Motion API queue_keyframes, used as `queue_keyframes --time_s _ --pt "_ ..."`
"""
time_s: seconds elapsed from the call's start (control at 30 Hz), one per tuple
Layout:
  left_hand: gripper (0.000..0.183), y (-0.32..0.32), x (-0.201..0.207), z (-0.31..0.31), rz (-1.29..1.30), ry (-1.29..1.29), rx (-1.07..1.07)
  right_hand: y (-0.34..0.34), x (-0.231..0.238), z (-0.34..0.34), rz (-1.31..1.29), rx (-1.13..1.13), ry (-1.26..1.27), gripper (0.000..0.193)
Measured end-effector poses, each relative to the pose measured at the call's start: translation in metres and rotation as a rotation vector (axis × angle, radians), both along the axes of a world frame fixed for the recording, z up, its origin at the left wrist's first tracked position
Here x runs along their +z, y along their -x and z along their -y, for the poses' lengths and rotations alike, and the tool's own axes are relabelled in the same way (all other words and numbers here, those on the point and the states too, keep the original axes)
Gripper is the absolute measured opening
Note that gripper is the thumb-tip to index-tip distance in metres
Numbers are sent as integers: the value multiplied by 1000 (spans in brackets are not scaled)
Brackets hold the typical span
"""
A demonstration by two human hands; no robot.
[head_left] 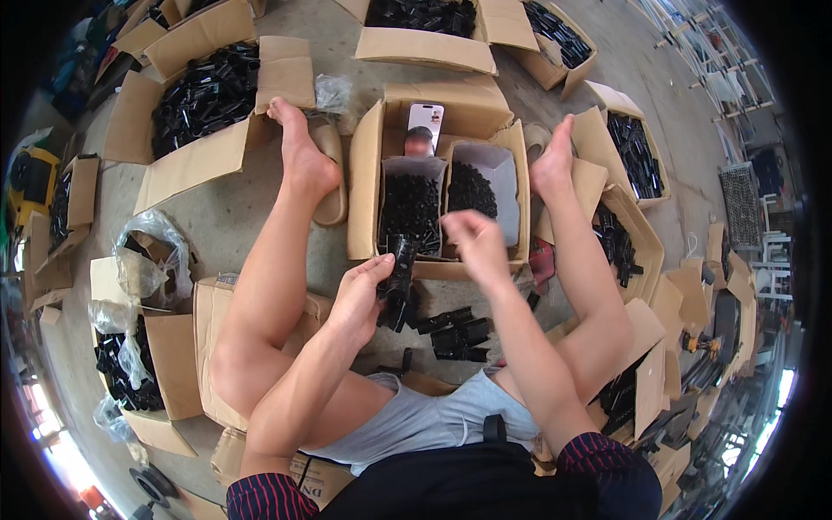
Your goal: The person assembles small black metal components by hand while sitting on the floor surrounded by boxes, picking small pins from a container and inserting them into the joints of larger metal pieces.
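My left hand (362, 290) is closed around several glossy black plastic pieces (400, 282), held upright in front of the middle carton. My right hand (477, 243) hovers over that carton's near edge, fingertips pinched together. Whatever is between them, if anything, is too small and blurred to make out. Inside the open carton (366, 199) sit two lined compartments: small black parts (412, 204) fill the left one, and more small black parts (471, 189) lie in the right one. Below my hands, a loose pile of larger black plastic pieces (459, 334) rests on the floor between my legs.
A lit phone (425, 121) leans inside the carton's far part. Open cartons of black pieces surround me, including one far left (195, 165) and one at right (648, 303). Plastic bags (143, 264) lie at left. Slippers (331, 182) are beside my bare feet. Metal racks (706, 61) stand far right.
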State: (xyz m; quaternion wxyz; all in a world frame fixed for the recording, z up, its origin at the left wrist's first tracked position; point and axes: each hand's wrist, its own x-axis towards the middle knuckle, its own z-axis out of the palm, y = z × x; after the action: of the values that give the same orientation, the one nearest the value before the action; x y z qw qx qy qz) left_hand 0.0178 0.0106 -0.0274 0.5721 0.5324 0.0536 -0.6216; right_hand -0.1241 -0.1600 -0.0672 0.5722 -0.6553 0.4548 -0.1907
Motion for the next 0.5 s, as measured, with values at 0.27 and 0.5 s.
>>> queue_keyframes --time_s 0.27,0.5 --pt "26 16 -13 13 -29 -15 -7 -6 -93 98 -541 68 399 17" --pt "20 19 -16 13 -23 -19 6 -11 -95 95 -587 39 441 14"
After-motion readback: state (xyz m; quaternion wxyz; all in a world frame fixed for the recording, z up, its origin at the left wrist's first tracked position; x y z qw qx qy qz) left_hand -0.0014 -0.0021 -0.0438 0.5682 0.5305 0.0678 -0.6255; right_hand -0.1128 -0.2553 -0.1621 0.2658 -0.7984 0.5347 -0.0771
